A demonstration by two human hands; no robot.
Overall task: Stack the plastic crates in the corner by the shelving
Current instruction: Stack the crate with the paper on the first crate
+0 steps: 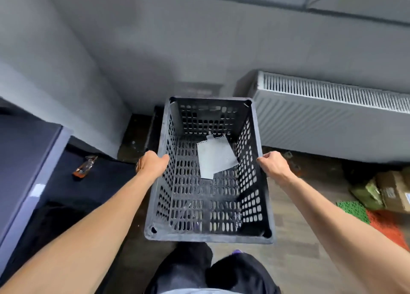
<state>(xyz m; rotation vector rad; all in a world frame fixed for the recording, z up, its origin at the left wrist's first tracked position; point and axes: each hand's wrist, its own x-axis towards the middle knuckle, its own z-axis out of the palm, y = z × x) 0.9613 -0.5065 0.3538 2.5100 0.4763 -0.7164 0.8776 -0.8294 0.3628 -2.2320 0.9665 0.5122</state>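
Grip firm on both sides, I am holding the black plastic crate (208,238) by its long rims, left hand (153,163) and right hand (274,164) each curled over an edge at equal reach, its long axis pointing straight ahead toward the wall corner (115,92) left of the radiator (332,118).

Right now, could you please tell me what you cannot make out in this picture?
Head view only.
The floor beneath the crate: mostly covered by its base and the paper.
Fingertips of the left hand and right hand: curled round the crate's rims, behind the hands themselves.
Small orange thing at left: too blurred to identify.
Cardboard boxes: cut off by the right edge.
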